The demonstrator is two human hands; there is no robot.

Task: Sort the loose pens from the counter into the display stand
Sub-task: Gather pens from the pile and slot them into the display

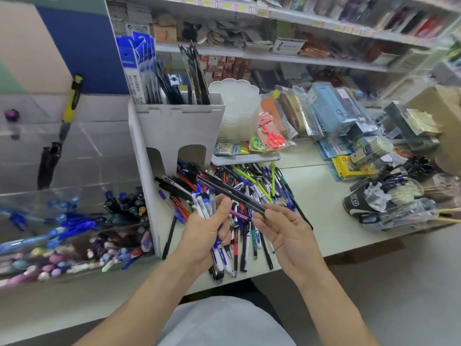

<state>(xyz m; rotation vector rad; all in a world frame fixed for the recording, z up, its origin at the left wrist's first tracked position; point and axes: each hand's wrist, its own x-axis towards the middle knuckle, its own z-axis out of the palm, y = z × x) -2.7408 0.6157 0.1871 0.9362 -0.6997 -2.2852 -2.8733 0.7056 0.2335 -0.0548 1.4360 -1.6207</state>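
Note:
A heap of loose pens (pixel 252 186) in blue, black, red and green lies on the white counter (pixel 321 203). My left hand (pixel 207 231) grips a bundle of blue-and-white pens (pixel 203 206) above the heap. My right hand (pixel 282 231) pinches the near end of two long black pens (pixel 229 192) that point up and to the left. At the left stands the clear display stand (pixel 74 186); its lower bins hold blue, dark and pastel pens. A white holder (pixel 179 126) behind the heap carries black pens and blue packs.
Stacked white trays (pixel 237 108), packaged scissors (pixel 272 136) and bagged stationery (pixel 331 108) crowd the counter's back. Cups of pens and bagged goods (pixel 389 198) sit at the right. Shelves of stock (pixel 274 33) run behind. The counter's front edge is just below my hands.

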